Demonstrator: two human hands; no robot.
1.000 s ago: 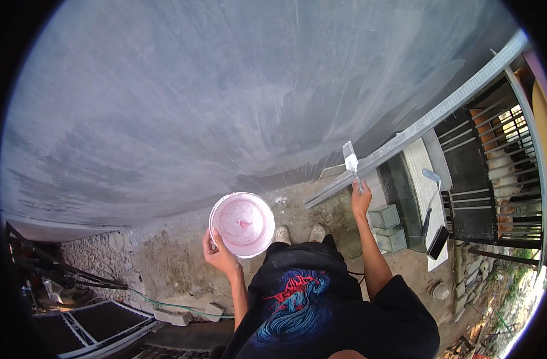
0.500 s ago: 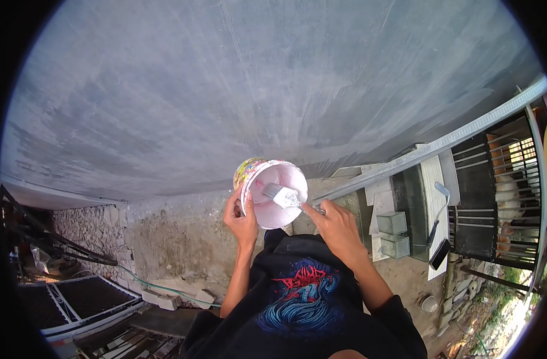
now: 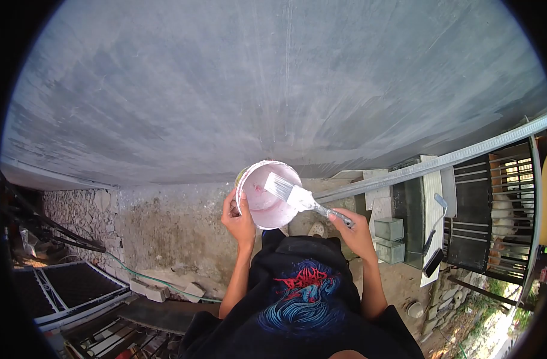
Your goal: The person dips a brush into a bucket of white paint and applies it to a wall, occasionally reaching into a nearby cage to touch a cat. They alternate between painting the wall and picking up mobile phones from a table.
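A round paint bucket (image 3: pixel 272 214), whitish-pink inside, is tilted so its opening faces me. My left hand (image 3: pixel 239 220) grips its left rim, thumb on the near side and fingers around the outside. In my right hand (image 3: pixel 352 230) is the handle of a paintbrush (image 3: pixel 300 198) coated in white. The brush's bristles point up and left, over the bucket's opening. Beyond the bucket rises a grey wall (image 3: pixel 267 90) with streaks and drips on it.
On the right, a long metal rail (image 3: pixel 453 157) runs diagonally near glass boxes (image 3: pixel 389 228), a paint roller (image 3: pixel 434 263) and a barred cage (image 3: pixel 513 203). A green hose (image 3: pixel 160 286) and concrete blocks (image 3: pixel 149 291) lie at the lower left.
The brush has come up out of the bucket, with its handle now showing. My right hand has moved right and slightly down. The bucket has shifted slightly left.
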